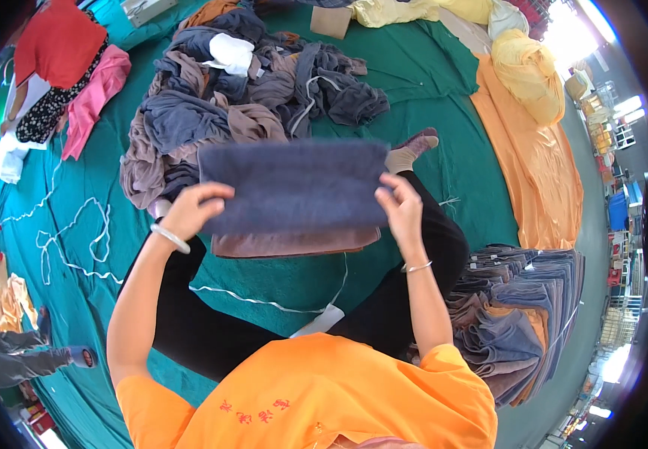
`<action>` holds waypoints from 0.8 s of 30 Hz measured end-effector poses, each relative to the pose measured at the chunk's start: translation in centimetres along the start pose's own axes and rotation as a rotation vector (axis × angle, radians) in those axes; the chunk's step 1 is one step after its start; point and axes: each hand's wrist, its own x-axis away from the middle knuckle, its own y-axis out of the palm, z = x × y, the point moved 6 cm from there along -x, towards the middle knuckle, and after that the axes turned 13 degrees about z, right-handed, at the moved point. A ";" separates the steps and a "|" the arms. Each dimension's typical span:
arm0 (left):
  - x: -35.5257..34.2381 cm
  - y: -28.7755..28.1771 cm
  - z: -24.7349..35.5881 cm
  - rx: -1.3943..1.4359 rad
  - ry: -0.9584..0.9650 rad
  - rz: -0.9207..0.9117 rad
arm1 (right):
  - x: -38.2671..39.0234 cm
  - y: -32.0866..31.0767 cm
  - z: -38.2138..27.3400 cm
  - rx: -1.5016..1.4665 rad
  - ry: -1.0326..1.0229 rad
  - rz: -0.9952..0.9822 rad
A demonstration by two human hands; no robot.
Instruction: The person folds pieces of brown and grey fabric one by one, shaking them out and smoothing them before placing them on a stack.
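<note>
A dark blue-grey cloth point(294, 187), spread into a rectangle and slightly blurred, is held up between my hands. My left hand point(200, 206) grips its left edge with fingers curled over it, and my right hand point(399, 198) grips the right edge. Directly beneath it lies a stack of folded brown cloths point(294, 247), between my bent legs. Beyond them is a loose heap of grey, blue and mauve cloths point(189, 120), with a white piece point(230, 52) on top.
Folded cloths point(518, 314) are piled at my right. Orange fabric point(526, 179) and a yellow bundle point(522, 75) lie at right. A person in red point(58, 45) is at upper left; another's legs point(40, 359) show at lower left. White cord point(77, 266) lies on green sheeting point(264, 288).
</note>
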 end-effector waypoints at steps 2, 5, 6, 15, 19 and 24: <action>2.0 1.2 -0.8 -0.535 -0.064 -0.183 | 3.4 0.2 4.2 0.142 -0.055 -0.059; 2.1 0.3 0.7 -0.798 -0.110 -0.042 | 4.6 -0.2 2.8 0.279 -0.120 -0.016; 1.4 0.1 2.2 -0.754 0.013 0.076 | 3.8 -0.3 1.7 0.301 -0.242 0.058; -1.7 10.3 -1.3 -0.894 0.179 0.194 | 4.2 9.9 -0.8 0.682 -0.654 -0.134; -1.9 10.2 -2.4 -0.881 0.116 0.139 | 4.3 10.5 0.9 0.717 -0.596 -0.176; -8.4 4.3 -7.4 -0.663 -0.056 0.325 | 3.9 10.3 1.0 0.730 -0.559 -0.172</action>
